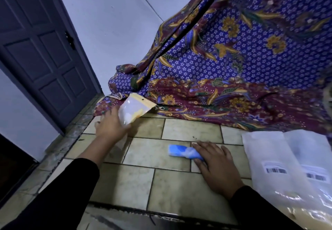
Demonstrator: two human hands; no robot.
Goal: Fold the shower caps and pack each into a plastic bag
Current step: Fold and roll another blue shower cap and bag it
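A folded blue and white shower cap (183, 152) lies as a narrow roll on the tiled counter (125, 181). My right hand (215, 165) rests on its right end with the thumb under it and the fingers laid over. My left hand (111, 125) holds a small clear plastic bag (133, 110) with a yellow header strip, lifted above the counter's far left; something pale and yellow sits inside it.
Large clear plastic bags with barcode labels (291, 167) lie on the counter at the right. A purple and maroon patterned cloth (233, 68) hangs along the back and drapes onto the counter. A dark door (41, 54) stands at the left.
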